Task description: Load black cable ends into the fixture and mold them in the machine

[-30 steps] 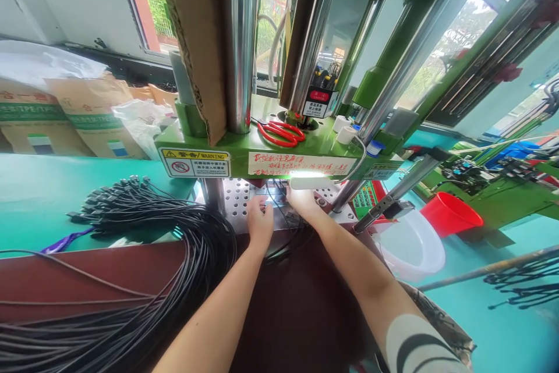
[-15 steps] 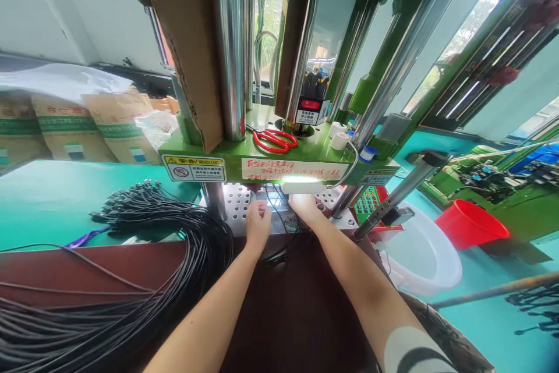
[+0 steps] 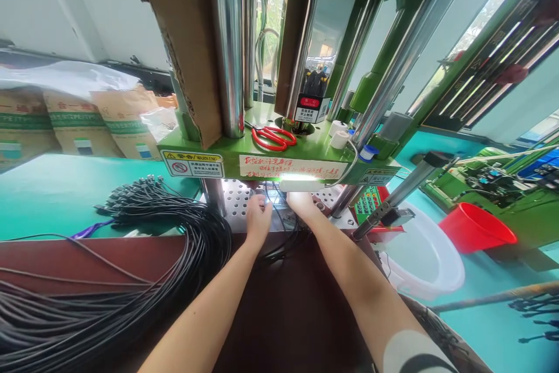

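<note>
Under the green press head, my left hand (image 3: 258,219) is at the left side of a shiny metal mould (image 3: 276,196). Its fingers are curled in with the thumb near them, and what they hold, if anything, is hidden. On the mould's right side is my right hand (image 3: 301,205), its fingertips lost in glare below a white lamp bar (image 3: 301,185). Black cables (image 3: 286,239) run from the mould between my hands and hang over the front edge. The mould rests on a perforated metal plate (image 3: 236,201).
A large bundle of black cables (image 3: 192,233) lies on the left table. Red-handled scissors (image 3: 274,139) sit on the press head (image 3: 257,114). Metal columns flank the opening. A control panel (image 3: 369,201), a white tub (image 3: 454,271) and a red bucket (image 3: 478,227) stand to the right.
Both hands stay at the mould, with the left fingers shifting slightly. The whole view has tilted a little; the cables and press are otherwise the same.
</note>
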`<move>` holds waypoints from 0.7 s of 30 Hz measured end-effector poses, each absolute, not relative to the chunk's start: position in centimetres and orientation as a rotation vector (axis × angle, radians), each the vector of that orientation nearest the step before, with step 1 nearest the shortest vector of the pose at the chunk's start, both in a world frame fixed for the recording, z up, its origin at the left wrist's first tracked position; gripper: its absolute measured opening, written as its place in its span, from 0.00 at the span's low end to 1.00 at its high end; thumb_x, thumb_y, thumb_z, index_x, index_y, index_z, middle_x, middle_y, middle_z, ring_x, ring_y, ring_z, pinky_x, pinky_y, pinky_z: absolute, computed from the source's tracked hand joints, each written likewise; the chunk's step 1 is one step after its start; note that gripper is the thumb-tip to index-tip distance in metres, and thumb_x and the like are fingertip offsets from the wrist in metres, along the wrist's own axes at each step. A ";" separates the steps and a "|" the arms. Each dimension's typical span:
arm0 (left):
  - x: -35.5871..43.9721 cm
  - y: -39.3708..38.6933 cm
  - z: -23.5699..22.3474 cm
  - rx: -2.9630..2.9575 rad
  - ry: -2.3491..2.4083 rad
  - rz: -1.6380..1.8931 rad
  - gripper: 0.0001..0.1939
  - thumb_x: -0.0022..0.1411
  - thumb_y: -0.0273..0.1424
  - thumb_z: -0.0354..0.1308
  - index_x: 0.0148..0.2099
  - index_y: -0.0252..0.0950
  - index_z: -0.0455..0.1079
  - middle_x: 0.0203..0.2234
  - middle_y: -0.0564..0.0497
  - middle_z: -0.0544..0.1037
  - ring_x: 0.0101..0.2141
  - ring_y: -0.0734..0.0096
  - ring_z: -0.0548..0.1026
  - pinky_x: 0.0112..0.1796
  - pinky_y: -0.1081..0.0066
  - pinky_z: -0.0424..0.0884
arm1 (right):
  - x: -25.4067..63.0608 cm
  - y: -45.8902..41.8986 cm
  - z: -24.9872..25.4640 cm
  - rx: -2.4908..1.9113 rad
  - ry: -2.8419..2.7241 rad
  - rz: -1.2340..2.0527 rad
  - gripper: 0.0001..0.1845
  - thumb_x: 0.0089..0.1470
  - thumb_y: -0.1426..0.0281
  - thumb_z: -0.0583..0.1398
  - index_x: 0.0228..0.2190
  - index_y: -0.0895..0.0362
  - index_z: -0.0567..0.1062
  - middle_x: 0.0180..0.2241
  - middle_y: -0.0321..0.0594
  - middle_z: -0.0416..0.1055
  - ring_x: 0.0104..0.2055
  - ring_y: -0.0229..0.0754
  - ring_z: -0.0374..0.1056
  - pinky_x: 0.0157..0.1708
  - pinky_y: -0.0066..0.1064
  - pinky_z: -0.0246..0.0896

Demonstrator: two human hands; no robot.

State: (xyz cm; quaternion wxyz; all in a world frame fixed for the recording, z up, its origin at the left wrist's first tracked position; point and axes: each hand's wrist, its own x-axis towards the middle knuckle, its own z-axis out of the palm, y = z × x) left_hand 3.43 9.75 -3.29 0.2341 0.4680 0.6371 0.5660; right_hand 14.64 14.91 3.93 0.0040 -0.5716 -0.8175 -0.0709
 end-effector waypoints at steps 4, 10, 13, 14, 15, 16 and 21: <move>3.2 10.8 -2.2 1.437 1.899 1.380 0.14 0.52 0.32 0.53 0.42 0.36 0.62 0.25 0.51 0.67 0.30 0.64 0.69 0.35 0.64 0.65 | 14.8 14.2 4.5 -1.711 -2.589 -0.224 0.18 0.57 0.74 0.46 0.43 0.61 0.71 0.43 0.52 0.71 0.44 0.46 0.67 0.42 0.34 0.61; 2.4 12.5 -0.3 1.673 2.034 1.110 0.09 0.52 0.26 0.52 0.38 0.35 0.65 0.19 0.48 0.69 0.30 0.56 0.73 0.36 0.62 0.64 | 14.3 13.5 3.6 -1.627 -2.631 -0.215 0.15 0.55 0.76 0.48 0.41 0.60 0.70 0.41 0.51 0.71 0.41 0.46 0.69 0.37 0.33 0.64; 2.3 12.7 0.2 1.753 2.095 0.985 0.10 0.54 0.26 0.49 0.38 0.32 0.66 0.22 0.44 0.71 0.33 0.53 0.73 0.37 0.61 0.65 | 14.1 13.9 3.2 -1.634 -2.617 -0.212 0.15 0.54 0.77 0.49 0.40 0.60 0.70 0.40 0.50 0.72 0.42 0.46 0.68 0.38 0.33 0.64; 2.3 12.7 0.3 1.775 2.111 0.943 0.11 0.55 0.26 0.48 0.39 0.31 0.67 0.23 0.43 0.72 0.33 0.53 0.73 0.37 0.60 0.65 | 14.0 14.1 3.1 -1.639 -2.610 -0.211 0.15 0.53 0.77 0.49 0.40 0.60 0.70 0.40 0.50 0.72 0.43 0.47 0.68 0.39 0.34 0.63; 2.4 12.7 0.4 1.795 2.126 0.900 0.12 0.55 0.26 0.46 0.41 0.30 0.67 0.25 0.41 0.73 0.34 0.52 0.74 0.37 0.60 0.65 | 14.0 14.2 3.1 -1.644 -2.605 -0.210 0.15 0.54 0.77 0.49 0.40 0.60 0.70 0.40 0.50 0.72 0.43 0.47 0.68 0.39 0.34 0.63; 2.4 12.7 0.5 1.813 2.140 0.858 0.13 0.56 0.26 0.45 0.42 0.29 0.66 0.26 0.40 0.73 0.35 0.52 0.74 0.38 0.60 0.65 | 13.9 14.3 3.1 -1.649 -2.601 -0.211 0.15 0.54 0.76 0.48 0.41 0.60 0.70 0.40 0.50 0.72 0.44 0.47 0.68 0.40 0.34 0.63; 2.3 12.5 1.0 1.869 2.191 0.693 0.17 0.58 0.26 0.41 0.47 0.29 0.64 0.31 0.39 0.75 0.38 0.55 0.74 0.39 0.61 0.66 | 13.5 14.0 3.5 -1.621 -2.612 -0.224 0.16 0.55 0.77 0.46 0.43 0.61 0.68 0.42 0.52 0.70 0.47 0.48 0.66 0.45 0.37 0.59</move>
